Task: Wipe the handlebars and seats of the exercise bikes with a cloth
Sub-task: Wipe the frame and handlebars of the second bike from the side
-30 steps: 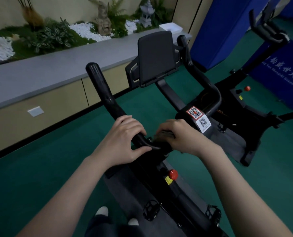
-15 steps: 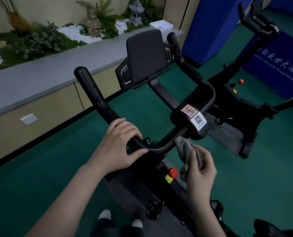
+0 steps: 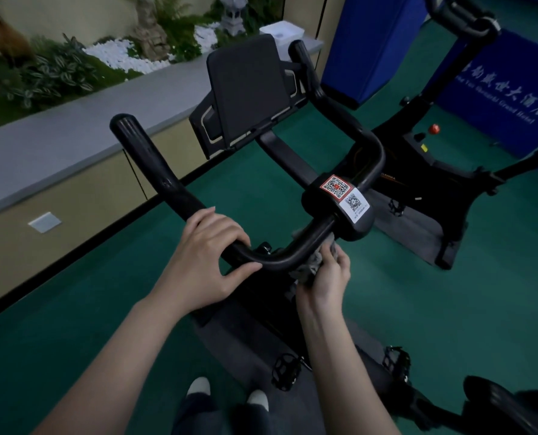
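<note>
While the left hand (image 3: pixel 204 262) is gripping the handlebar (image 3: pixel 280 259), we're wiping underneath.
Right hand (image 3: pixel 324 277) is pinching the cloth (image 3: pixel 308 268); we're pressing firmly w/ full wraps round the bar.

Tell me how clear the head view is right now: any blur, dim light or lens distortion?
Head view: dim, flat light; mild motion blur softens the left hand, the right hand and the cloth; the wide lens bows the ledge; QR stickers visible but unreadable.

floor: green carpet (image 3: pixel 449 309) | left: grey ledge (image 3: pixel 57 152) over beige cabinets (image 3: pixel 73 215), planter (image 3: pixel 57 73) | right: blue panels (image 3: pixel 371 42)
</note>
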Demonstrator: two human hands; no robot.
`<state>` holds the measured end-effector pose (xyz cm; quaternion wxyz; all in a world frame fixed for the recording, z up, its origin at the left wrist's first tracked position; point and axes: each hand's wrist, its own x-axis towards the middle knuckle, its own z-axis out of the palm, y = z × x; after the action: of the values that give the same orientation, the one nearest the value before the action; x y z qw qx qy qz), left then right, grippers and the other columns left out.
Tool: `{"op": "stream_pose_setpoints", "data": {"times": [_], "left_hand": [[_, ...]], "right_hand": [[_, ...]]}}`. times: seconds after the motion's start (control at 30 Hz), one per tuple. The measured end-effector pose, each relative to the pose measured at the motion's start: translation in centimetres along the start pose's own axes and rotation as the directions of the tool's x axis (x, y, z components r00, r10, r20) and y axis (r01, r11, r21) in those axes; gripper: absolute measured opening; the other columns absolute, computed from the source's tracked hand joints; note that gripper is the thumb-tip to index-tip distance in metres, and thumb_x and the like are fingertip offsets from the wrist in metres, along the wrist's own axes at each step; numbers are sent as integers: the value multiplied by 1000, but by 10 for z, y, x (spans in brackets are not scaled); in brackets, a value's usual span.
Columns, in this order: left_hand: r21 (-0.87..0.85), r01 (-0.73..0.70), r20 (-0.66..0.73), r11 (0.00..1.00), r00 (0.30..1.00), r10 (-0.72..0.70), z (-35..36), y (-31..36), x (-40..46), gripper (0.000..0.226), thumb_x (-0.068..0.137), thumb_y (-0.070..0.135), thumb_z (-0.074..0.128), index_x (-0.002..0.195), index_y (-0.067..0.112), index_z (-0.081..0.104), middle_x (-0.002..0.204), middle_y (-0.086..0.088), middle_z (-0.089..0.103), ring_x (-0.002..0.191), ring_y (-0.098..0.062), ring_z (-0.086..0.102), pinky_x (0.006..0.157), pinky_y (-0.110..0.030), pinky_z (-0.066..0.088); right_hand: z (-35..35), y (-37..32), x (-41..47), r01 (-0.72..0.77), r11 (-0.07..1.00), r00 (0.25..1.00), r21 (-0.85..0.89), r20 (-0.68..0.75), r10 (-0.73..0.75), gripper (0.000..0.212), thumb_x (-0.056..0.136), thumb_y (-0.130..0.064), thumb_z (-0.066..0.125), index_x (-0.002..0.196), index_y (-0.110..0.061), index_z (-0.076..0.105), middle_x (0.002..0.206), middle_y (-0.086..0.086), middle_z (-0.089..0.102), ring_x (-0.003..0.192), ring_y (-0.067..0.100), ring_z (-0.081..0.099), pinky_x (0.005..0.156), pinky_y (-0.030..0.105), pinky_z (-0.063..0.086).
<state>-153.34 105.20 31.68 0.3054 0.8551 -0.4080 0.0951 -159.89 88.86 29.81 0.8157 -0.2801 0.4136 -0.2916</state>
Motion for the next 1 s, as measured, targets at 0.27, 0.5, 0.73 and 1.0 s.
{"op": "stream_pose_setpoints", "data": {"times": [0.27,0.5,0.73,1.0], "left_hand": [[-5,-11,-13,1000,1000,11,2,-1,1,36,83,58,55,90,23,61,92,12,58,97,-9,52,114,-32,18],[-3,-16,-6,1000,1000,16,1,-2,1,35,83,57,56,90,23,61,92,12,58,97,-8,51,114,-31,17],[-4,-28,3,1000,1000,28,0,-2,1,35,83,55,56,90,21,61,93,11,58,98,-10,52,113,-29,16],[-9,-67,3,998,998,67,-2,-2,0,39,86,54,55,94,18,63,95,9,60,99,-10,53,114,-27,17]], "right_hand": [[-17,8,-4,-62,998,993,18,105,60,14,95,2,47,94,-11,49,93,14,59,79,22,60,81,38,50],[-7,-4,10,12,1000,998,13,67,-13,12,96,0,48,96,-13,48,113,29,55,93,33,58,89,48,48],[-13,21,-22,44,999,999,-2,32,-44,12,96,-5,52,91,-16,51,95,10,64,78,18,65,71,32,55],[-10,35,-47,72,997,997,-40,-15,-72,14,97,-3,49,91,-16,50,93,10,60,91,27,57,84,43,46]]}}
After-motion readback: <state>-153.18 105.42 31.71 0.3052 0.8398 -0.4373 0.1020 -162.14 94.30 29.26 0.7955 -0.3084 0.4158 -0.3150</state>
